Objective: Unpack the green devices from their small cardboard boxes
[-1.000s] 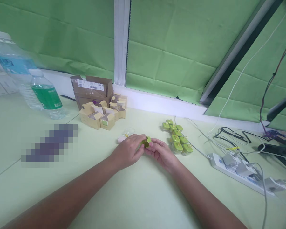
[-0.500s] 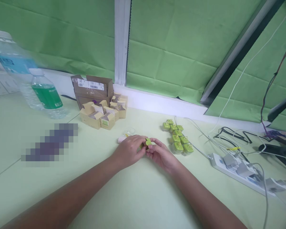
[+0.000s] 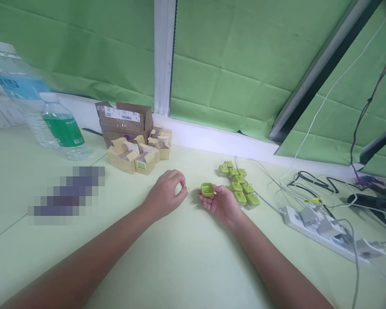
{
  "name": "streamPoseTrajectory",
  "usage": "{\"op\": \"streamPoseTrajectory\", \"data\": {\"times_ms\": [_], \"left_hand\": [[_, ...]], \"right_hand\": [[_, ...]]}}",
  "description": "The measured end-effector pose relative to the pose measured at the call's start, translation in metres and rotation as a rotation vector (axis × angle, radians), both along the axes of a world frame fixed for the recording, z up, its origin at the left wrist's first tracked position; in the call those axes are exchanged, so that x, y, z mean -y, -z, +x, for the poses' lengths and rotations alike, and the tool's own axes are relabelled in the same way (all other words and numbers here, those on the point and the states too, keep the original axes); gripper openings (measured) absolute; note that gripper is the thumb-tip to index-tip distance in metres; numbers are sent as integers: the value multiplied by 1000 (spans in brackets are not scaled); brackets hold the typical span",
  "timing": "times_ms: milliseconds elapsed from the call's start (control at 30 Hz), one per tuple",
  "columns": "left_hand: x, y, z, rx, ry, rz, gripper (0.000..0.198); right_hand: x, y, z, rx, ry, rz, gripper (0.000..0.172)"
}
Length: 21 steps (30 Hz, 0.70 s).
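Note:
My right hand (image 3: 223, 206) holds a small square green cap (image 3: 207, 189), its hollow side facing me, between thumb and fingers. To the left of it, my left hand (image 3: 165, 195) is closed in a pinch. A tiny yellowish thing (image 3: 188, 188), maybe a bit of cord, pokes out at its fingertips; its kind is too small to make out. Just beyond my right hand, several small clear jars with green caps (image 3: 240, 197) stand in a cluster, with pale cord loops on their tops.
Opened small cartons (image 3: 145, 162) stand before a brown cardboard box (image 3: 125, 124) at the back. Two water bottles (image 3: 66, 133) are on the left, near a blurred-out dark patch (image 3: 69, 193). A power strip (image 3: 321, 234) with plugs and tangled cables lies on the right.
My hands, together around the green cap before, have moved apart. The left drew away leftward in a pinch; the right has the cap, turned hollow side toward me.

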State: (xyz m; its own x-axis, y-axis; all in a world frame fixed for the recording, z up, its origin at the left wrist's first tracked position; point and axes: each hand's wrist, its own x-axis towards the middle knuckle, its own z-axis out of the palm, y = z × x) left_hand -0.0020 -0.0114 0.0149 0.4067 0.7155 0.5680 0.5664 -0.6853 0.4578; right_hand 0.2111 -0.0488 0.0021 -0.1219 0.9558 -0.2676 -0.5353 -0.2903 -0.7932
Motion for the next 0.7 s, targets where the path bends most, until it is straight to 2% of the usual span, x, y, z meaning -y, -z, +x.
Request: {"op": "streamPoseTrajectory", "data": {"times_ms": [100,167,333,433,533,700], "left_hand": [[-3,3,-2,-101,-52,42,8],[-4,5,-3,-150,-49,60,11],[-6,5,-9,-271,-1,80,20],[-11,6,-14,-357,24,102,25],[-14,8,-18,-421,16,141,27],[-17,8,-20,-435,1,157,26]], "right_hand": [[-3,7,0,104,19,20,22],[-6,14,-1,257,62,60,21],[-12,28,-6,881,94,235,27],[-14,28,-12,1151,117,378,24],[-20,26,-23,1277,127,436,23],[-38,27,-44,1291,154,442,24]]}}
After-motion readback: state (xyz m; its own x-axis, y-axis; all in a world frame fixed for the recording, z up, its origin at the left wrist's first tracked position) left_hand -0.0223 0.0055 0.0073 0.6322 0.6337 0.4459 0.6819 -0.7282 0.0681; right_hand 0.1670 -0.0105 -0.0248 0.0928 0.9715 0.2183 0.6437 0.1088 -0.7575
